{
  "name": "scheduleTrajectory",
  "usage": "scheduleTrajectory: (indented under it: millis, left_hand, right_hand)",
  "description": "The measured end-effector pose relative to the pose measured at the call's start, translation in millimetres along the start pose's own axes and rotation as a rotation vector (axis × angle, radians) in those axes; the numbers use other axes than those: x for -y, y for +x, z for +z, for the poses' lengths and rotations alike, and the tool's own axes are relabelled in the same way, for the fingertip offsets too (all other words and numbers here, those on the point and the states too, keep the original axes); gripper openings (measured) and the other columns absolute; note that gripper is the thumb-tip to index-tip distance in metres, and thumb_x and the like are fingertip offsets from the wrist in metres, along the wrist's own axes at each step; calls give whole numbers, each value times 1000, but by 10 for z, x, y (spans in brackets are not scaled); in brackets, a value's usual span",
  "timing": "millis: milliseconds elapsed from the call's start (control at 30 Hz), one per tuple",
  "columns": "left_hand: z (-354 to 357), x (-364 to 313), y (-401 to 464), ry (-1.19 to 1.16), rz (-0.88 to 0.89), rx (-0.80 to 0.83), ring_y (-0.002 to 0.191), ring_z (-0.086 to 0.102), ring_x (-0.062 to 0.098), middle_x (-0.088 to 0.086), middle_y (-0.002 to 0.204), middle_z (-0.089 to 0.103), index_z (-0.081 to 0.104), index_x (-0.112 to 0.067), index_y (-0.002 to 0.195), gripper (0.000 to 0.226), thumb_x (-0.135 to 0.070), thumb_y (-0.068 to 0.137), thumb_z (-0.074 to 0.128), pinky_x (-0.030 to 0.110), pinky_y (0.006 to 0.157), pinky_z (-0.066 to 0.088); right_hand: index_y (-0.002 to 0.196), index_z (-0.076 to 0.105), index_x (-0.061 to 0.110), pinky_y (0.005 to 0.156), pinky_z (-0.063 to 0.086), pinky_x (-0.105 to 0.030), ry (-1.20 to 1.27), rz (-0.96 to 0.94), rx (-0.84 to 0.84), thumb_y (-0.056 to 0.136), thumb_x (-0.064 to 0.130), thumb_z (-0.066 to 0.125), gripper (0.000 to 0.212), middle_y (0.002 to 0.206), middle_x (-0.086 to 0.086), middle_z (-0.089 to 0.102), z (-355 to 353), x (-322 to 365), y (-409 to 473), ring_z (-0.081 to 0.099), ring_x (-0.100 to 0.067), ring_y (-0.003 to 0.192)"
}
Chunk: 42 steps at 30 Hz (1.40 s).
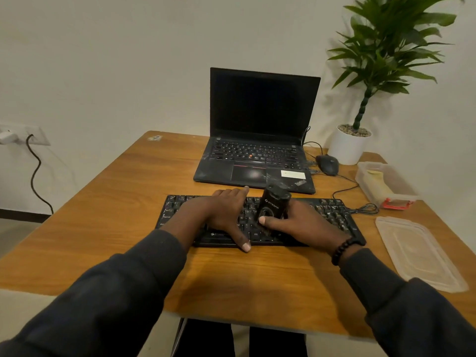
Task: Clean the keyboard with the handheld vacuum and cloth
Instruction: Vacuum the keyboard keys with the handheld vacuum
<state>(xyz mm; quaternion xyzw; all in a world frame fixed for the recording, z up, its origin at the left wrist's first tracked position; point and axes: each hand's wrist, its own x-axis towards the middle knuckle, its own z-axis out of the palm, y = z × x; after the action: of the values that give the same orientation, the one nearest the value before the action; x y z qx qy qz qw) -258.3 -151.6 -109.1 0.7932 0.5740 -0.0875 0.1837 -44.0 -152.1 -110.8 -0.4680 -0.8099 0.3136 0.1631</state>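
A black keyboard [334, 215] lies across the middle of the wooden table [116, 215]. My left hand [221, 215] rests flat on its left half, fingers straight, thumb reaching the front edge. My right hand [301, 225] grips a black handheld vacuum [274, 203], held upright with its lower end down on the keys near the keyboard's middle. A yellowish cloth [378, 184] lies inside a clear plastic box [401, 194] at the right.
An open black laptop [257, 140] stands behind the keyboard. A black mouse [327, 164] and its cable lie to the right. A potted plant [353, 143] fills the back right corner. The box's clear lid [417, 253] lies at the table's right edge.
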Motion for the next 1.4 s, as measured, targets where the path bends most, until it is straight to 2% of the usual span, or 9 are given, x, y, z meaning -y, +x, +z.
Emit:
scheduleTrajectory:
  millis: [200,367,567,767,867,1000,1100,1200,1400]
  left_hand:
    - [-51,-58,9,35,-15,4,152,-5,32,9,166,-7,-18,-13,155,147,-69,61,80,46,121,2]
    - [-64,-90,16,79,-30,16,152,-6,32,10,166,-8,-19,-12,155,149,-70,60,80,46,121,2]
    - [-62,-98,-2,67,-39,17,151,-6,34,10,166,-8,-21,-14,154,148,-69,60,80,48,121,2]
    - [-40,-161,31,-14,14,-4,151,-6,34,9,166,-10,-23,-17,154,145,-71,63,77,50,121,3]
    - [-3,-222,58,0,11,-35,152,-3,33,11,166,-6,-19,-13,155,144,-69,64,77,48,121,3]
    - [-16,-237,90,16,-6,-45,152,0,33,11,166,-3,-17,-13,155,148,-69,60,80,47,122,3]
    - [-36,-265,122,38,0,-44,152,1,34,11,166,-1,-18,-13,155,150,-68,57,82,47,123,5]
    - [-44,-270,136,53,-7,-36,152,2,34,12,166,-1,-18,-12,155,151,-69,56,82,47,123,6]
    - [-49,-279,134,63,-20,-29,152,3,34,13,166,-1,-18,-10,155,150,-69,58,81,46,123,6]
  right_hand:
    - [113,60,23,77,56,-33,-389,-33,-55,82,59,63,48,98,8,69,-246,-77,75,63,-6,85]
    - [120,58,27,85,55,-33,-94,-35,67,82,54,67,47,106,8,69,-144,-94,37,64,-3,93]
    - [101,57,24,69,54,-28,-465,29,-110,84,60,60,40,90,6,67,-309,-161,-30,60,-6,78]
    - [114,60,22,73,54,-22,-3,66,-77,85,49,65,40,100,7,69,-260,-151,-160,65,-4,87]
    - [115,60,23,75,55,-24,-126,46,-11,84,50,66,41,97,10,68,-196,-191,-165,64,-3,85]
    - [112,60,21,73,54,-28,-424,98,-111,84,59,61,47,96,6,67,-394,-294,-134,61,-8,83]
    - [115,61,20,72,53,-26,-294,85,-150,85,55,62,46,98,4,69,-429,-314,-136,62,-7,84]
    - [117,59,22,78,54,-24,-80,62,-19,84,50,65,43,102,8,68,-307,-260,-177,64,-4,88]
    - [109,60,20,66,50,-25,-447,80,-131,84,59,60,46,94,5,68,-406,-345,-95,60,-7,80]
